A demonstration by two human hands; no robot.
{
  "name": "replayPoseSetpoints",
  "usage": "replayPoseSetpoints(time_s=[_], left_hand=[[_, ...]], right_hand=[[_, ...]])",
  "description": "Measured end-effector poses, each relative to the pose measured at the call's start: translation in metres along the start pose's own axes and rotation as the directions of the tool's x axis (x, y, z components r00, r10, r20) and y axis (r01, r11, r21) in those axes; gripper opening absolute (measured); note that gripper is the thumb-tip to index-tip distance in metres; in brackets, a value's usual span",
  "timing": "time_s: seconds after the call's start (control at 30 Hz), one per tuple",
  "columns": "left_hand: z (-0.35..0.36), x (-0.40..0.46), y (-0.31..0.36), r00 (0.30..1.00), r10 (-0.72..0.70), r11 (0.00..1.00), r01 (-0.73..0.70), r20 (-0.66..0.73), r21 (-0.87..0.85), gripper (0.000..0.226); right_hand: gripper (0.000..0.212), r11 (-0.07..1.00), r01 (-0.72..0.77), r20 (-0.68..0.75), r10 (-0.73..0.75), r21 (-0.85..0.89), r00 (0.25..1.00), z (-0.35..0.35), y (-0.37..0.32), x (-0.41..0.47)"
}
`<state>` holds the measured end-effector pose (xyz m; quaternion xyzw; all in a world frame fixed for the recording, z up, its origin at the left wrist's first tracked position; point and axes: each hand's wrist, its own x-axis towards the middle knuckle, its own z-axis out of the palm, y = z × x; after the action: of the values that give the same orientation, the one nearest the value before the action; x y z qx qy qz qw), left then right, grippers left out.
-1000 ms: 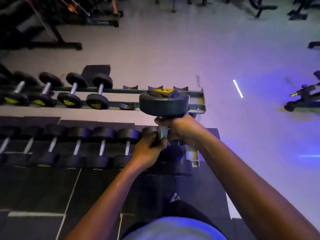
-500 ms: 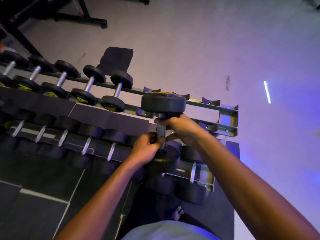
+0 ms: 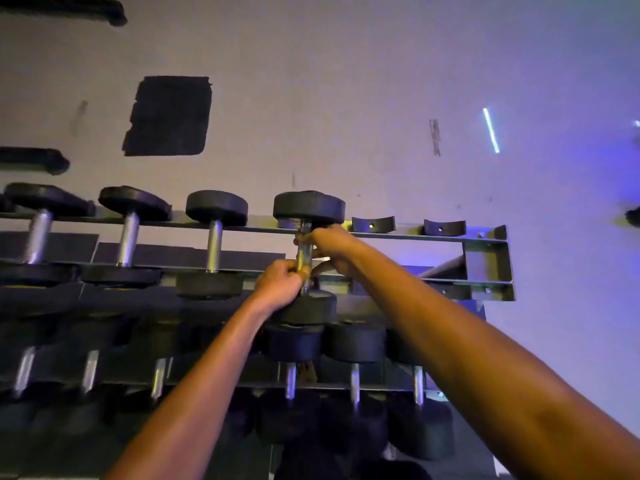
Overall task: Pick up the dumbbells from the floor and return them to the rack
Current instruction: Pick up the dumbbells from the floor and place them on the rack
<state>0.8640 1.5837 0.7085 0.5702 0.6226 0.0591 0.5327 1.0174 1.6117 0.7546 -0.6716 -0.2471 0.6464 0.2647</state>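
Lowered onto rack (image 3: 485,258): dumbbell (image 3: 308,209), hands (image 3: 304,261) gripping.

You're looking at a black-headed dumbbell (image 3: 308,206) with a silver handle, a grey metal rack (image 3: 485,261) with black cradles (image 3: 373,224), a pale floor (image 3: 346,81) tinted purple-blue, and one black patch (image 3: 169,116) on it.

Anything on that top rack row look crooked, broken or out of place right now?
Nothing stands out. The dumbbell in both hands lines up with its neighbours on the top row of the rack; left hand and right hand grip its handle. Two cradles to its right are empty, not damaged.
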Motion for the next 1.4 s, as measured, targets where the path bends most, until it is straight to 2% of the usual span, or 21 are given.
replayPoseSetpoints(time_s=[0.2, 0.33, 0.4, 0.5, 0.57, 0.67, 0.73, 0.8, 0.97, 1.07, 1.17, 1.3, 1.4], left_hand=[[-0.018, 0.075, -0.004, 0.987, -0.156, 0.982, 0.151, 0.043, 0.115, 0.031], [-0.004, 0.089, -0.02, 0.974, -0.21, 0.977, 0.212, 0.086, -0.02, 0.031], [-0.001, 0.091, -0.024, 0.974, -0.215, 0.976, 0.217, 0.077, -0.019, 0.032], [-0.003, 0.089, -0.019, 0.979, -0.18, 0.983, 0.183, 0.091, -0.023, 0.023], [-0.004, 0.083, -0.016, 0.988, -0.148, 0.988, 0.15, 0.051, -0.041, 0.023], [-0.004, 0.06, -0.014, 0.996, -0.082, 0.99, 0.078, -0.036, -0.117, 0.023], [-0.004, 0.031, -0.013, 0.991, -0.017, 0.979, -0.01, -0.13, -0.202, 0.023], [-0.001, -0.006, -0.016, 0.973, 0.036, 0.961, -0.097, -0.229, -0.26, 0.016], [0.023, -0.103, -0.037, 0.938, -0.035, 0.919, -0.106, -0.346, -0.381, 0.015], [0.042, -0.16, -0.044, 0.9, -0.083, 0.884, -0.132, -0.429, -0.448, 0.019], [0.058, -0.217, -0.048, 0.848, -0.137, 0.841, -0.174, -0.512, -0.513, 0.02], [0.072, -0.294, -0.058, 0.744, -0.209, 0.805, -0.238, -0.634, -0.544, 0.017], [0.08, -0.357, -0.073, 0.642, -0.279, 0.782, -0.28, -0.714, -0.557, 0.017]], right_hand=[[0.033, 0.99, -0.107, -0.078, 0.114, 0.089, 0.99, 0.017, -0.005, 0.072], [0.034, 0.983, -0.138, -0.08, 0.148, 0.117, 0.986, 0.024, 0.006, 0.088], [0.03, 0.987, -0.125, -0.069, 0.133, 0.104, 0.989, 0.023, 0.007, 0.091], [0.026, 0.996, -0.089, -0.076, 0.089, 0.016, 0.993, 0.019, 0.012, 0.079], [0.019, 0.998, -0.037, -0.15, 0.03, -0.045, 0.988, 0.015, 0.021, 0.067], [0.024, 0.997, 0.051, -0.249, -0.034, 0.062, 0.968, 0.006, 0.032, 0.039], [0.023, 0.983, 0.104, -0.256, -0.062, 0.152, 0.965, -0.003, 0.041, 0.014], [0.021, 0.976, 0.145, -0.24, -0.104, 0.161, 0.965, -0.01, 0.052, -0.012], [0.019, 0.974, 0.194, -0.141, -0.177, 0.119, 0.974, -0.017, 0.08, -0.073], [0.016, 0.967, 0.244, -0.031, -0.242, 0.074, 0.97, -0.011, 0.091, -0.114], [0.011, 0.939, 0.342, 0.115, -0.335, -0.044, 0.935, 0.0, 0.102, -0.154], [0.009, 0.898, 0.426, 0.336, -0.37, -0.109, 0.866, 0.024, 0.117, -0.203], [0.01, 0.862, 0.488, 0.476, -0.373, -0.14, 0.797, 0.054, 0.127, -0.241]])
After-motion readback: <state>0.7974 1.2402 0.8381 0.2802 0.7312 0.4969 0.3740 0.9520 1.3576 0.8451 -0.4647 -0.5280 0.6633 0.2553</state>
